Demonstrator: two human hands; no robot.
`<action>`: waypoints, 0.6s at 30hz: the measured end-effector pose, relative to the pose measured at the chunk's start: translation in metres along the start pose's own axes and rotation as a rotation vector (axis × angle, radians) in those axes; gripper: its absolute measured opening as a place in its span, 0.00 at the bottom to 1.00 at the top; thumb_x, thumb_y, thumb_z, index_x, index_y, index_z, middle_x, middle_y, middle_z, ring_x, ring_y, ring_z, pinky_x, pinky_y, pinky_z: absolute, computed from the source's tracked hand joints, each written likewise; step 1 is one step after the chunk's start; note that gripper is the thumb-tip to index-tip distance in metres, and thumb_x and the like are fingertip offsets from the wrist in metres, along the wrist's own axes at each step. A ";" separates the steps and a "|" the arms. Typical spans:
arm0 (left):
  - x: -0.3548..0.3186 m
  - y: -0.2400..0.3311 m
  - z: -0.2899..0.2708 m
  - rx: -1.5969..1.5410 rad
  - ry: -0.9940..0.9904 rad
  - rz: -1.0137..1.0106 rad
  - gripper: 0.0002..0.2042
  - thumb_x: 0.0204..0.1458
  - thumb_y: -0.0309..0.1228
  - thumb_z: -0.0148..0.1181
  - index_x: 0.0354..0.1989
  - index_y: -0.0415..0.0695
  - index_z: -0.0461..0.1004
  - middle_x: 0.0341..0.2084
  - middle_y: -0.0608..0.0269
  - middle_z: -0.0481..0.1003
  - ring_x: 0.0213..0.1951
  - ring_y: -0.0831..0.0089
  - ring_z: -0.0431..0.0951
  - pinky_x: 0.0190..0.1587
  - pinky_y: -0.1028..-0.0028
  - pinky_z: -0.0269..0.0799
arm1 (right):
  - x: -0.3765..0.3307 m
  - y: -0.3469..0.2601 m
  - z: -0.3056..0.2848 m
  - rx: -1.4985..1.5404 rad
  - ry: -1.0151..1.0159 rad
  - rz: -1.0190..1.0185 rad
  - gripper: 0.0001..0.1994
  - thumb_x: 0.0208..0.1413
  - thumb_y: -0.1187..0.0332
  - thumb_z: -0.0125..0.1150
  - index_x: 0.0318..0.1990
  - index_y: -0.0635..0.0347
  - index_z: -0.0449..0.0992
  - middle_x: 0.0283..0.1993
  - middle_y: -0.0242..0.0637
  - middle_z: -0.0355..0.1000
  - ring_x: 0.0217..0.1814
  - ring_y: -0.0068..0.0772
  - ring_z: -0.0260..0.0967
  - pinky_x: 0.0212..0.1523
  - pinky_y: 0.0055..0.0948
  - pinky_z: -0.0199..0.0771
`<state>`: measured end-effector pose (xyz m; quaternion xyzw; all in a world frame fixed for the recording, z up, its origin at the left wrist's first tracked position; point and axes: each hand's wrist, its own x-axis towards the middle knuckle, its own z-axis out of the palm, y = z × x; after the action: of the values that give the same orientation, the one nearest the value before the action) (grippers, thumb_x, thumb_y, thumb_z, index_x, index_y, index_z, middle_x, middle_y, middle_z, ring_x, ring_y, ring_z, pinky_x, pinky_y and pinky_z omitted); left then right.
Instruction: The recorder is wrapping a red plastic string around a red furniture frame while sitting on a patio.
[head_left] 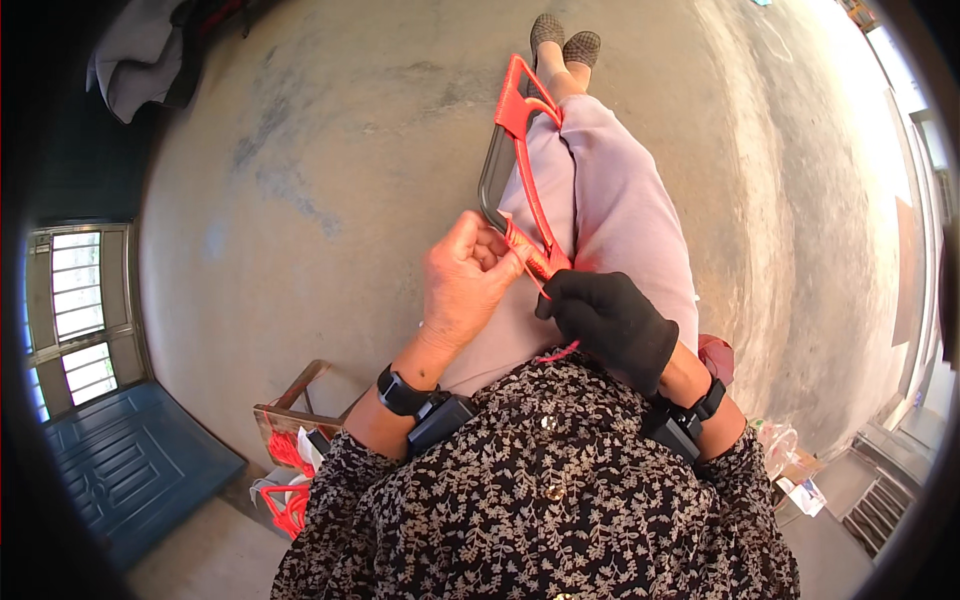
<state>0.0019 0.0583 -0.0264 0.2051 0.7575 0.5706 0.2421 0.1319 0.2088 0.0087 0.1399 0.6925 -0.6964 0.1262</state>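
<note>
A rounded dark grey frame (489, 170), partly covered in red material, lies along my thighs; its kind I cannot make out. At its far end sits a wide red piece (514, 112), and a narrow red strip (533, 195) runs from there back toward me. My bare left hand (470, 265) pinches the near, red-wrapped corner (527, 248) between thumb and fingers. Just to the right, my right hand (615, 325), in a black glove, is closed on a thin red cord (560, 353), whose tail sticks out below the fist. The glove hides part of the cord.
My legs in pale trousers (625, 190) stretch forward over the concrete floor (330, 180). At lower left, more red pieces (288, 510) lie beside a wooden piece of furniture (305, 385). A blue panelled door (140, 470) is at far left, clear plastic (778, 445) at lower right.
</note>
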 end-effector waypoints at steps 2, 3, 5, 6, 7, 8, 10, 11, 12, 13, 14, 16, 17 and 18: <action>0.000 -0.004 0.002 -0.012 -0.013 0.005 0.14 0.48 0.18 0.64 0.43 0.36 0.71 0.28 0.69 0.74 0.29 0.88 0.73 0.31 0.86 0.71 | -0.002 0.001 0.002 -0.066 -0.038 -0.083 0.07 0.57 0.71 0.52 0.38 0.62 0.74 0.26 0.31 0.71 0.29 0.21 0.68 0.32 0.27 0.70; 0.000 -0.004 0.002 -0.027 -0.020 0.017 0.14 0.48 0.19 0.65 0.44 0.36 0.71 0.28 0.69 0.75 0.30 0.87 0.74 0.32 0.86 0.71 | -0.003 -0.003 0.006 -0.161 -0.024 -0.156 0.06 0.56 0.71 0.52 0.36 0.63 0.74 0.26 0.32 0.72 0.29 0.22 0.69 0.33 0.29 0.71; 0.000 0.001 0.006 -0.044 -0.027 0.028 0.14 0.49 0.19 0.64 0.45 0.36 0.72 0.29 0.69 0.75 0.30 0.87 0.74 0.32 0.84 0.72 | -0.004 -0.005 0.007 -0.262 -0.008 -0.232 0.05 0.54 0.72 0.52 0.34 0.64 0.73 0.26 0.32 0.72 0.29 0.22 0.70 0.34 0.30 0.71; 0.001 0.003 0.007 -0.061 -0.033 0.039 0.14 0.49 0.20 0.64 0.45 0.37 0.72 0.29 0.69 0.75 0.30 0.87 0.74 0.33 0.83 0.73 | -0.005 -0.004 0.005 -0.217 -0.025 -0.196 0.06 0.55 0.71 0.53 0.36 0.63 0.74 0.27 0.33 0.74 0.30 0.23 0.71 0.35 0.29 0.72; 0.002 -0.001 0.007 -0.061 -0.029 0.041 0.14 0.49 0.20 0.64 0.45 0.37 0.72 0.29 0.69 0.75 0.30 0.87 0.74 0.33 0.83 0.73 | -0.007 -0.003 0.003 -0.172 -0.048 -0.162 0.07 0.56 0.71 0.53 0.37 0.63 0.75 0.28 0.33 0.75 0.30 0.24 0.71 0.36 0.29 0.72; 0.004 -0.007 0.007 -0.195 -0.076 0.042 0.13 0.49 0.22 0.65 0.43 0.38 0.74 0.28 0.68 0.76 0.30 0.85 0.75 0.34 0.81 0.73 | -0.007 -0.005 -0.001 -0.175 -0.050 -0.165 0.07 0.56 0.71 0.53 0.37 0.63 0.75 0.28 0.33 0.75 0.30 0.24 0.71 0.36 0.29 0.72; 0.006 -0.006 0.006 -0.330 -0.131 0.054 0.12 0.48 0.23 0.65 0.41 0.39 0.75 0.27 0.67 0.78 0.30 0.83 0.77 0.34 0.79 0.73 | -0.009 -0.012 -0.012 -0.170 0.001 0.092 0.09 0.57 0.68 0.56 0.42 0.62 0.76 0.32 0.34 0.77 0.32 0.23 0.72 0.37 0.26 0.73; 0.005 0.000 0.006 -0.135 -0.198 0.060 0.11 0.48 0.24 0.65 0.40 0.39 0.75 0.28 0.66 0.78 0.31 0.82 0.77 0.35 0.78 0.73 | -0.010 -0.009 -0.016 -0.174 0.013 0.087 0.09 0.57 0.68 0.56 0.42 0.62 0.76 0.32 0.34 0.77 0.32 0.23 0.72 0.37 0.26 0.73; 0.003 0.005 0.006 0.061 -0.262 0.069 0.10 0.48 0.25 0.65 0.39 0.39 0.76 0.28 0.65 0.78 0.32 0.82 0.77 0.36 0.77 0.74 | -0.011 -0.001 -0.018 -0.130 0.103 0.041 0.11 0.57 0.67 0.58 0.44 0.62 0.75 0.32 0.35 0.77 0.32 0.22 0.72 0.37 0.25 0.73; 0.004 0.004 0.007 0.060 -0.266 0.090 0.10 0.48 0.25 0.65 0.39 0.39 0.76 0.28 0.65 0.78 0.32 0.82 0.77 0.36 0.77 0.74 | -0.010 0.005 -0.021 -0.090 0.195 -0.011 0.12 0.57 0.66 0.59 0.46 0.62 0.75 0.33 0.35 0.77 0.32 0.21 0.71 0.37 0.24 0.72; 0.005 0.000 0.007 0.054 -0.267 0.041 0.10 0.47 0.25 0.66 0.38 0.39 0.76 0.29 0.64 0.78 0.31 0.82 0.77 0.37 0.76 0.74 | -0.012 0.006 -0.019 -0.030 0.226 0.032 0.13 0.57 0.66 0.60 0.46 0.62 0.75 0.33 0.34 0.76 0.32 0.19 0.71 0.37 0.24 0.72; 0.006 -0.007 0.006 0.008 -0.309 -0.005 0.08 0.52 0.26 0.62 0.39 0.36 0.76 0.32 0.66 0.78 0.30 0.83 0.75 0.34 0.80 0.71 | -0.017 0.013 -0.013 0.063 0.198 -0.005 0.12 0.58 0.66 0.59 0.46 0.62 0.74 0.31 0.33 0.75 0.32 0.19 0.71 0.36 0.25 0.73; 0.006 -0.010 0.005 0.004 -0.313 0.020 0.08 0.52 0.26 0.62 0.39 0.36 0.76 0.32 0.66 0.78 0.30 0.83 0.75 0.34 0.80 0.71 | -0.020 0.014 -0.010 0.092 0.180 -0.030 0.12 0.58 0.66 0.58 0.46 0.62 0.74 0.31 0.34 0.75 0.32 0.19 0.72 0.35 0.25 0.73; 0.007 -0.013 0.005 -0.092 -0.316 -0.017 0.08 0.52 0.26 0.62 0.39 0.36 0.76 0.33 0.65 0.78 0.32 0.82 0.76 0.37 0.79 0.72 | -0.026 0.009 -0.011 0.013 0.157 -0.023 0.12 0.59 0.67 0.57 0.47 0.62 0.74 0.30 0.34 0.75 0.32 0.19 0.72 0.35 0.25 0.73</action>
<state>-0.0009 0.0627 -0.0409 0.2744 0.6847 0.5634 0.3721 0.1596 0.2189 0.0102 0.1867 0.6972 -0.6893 0.0627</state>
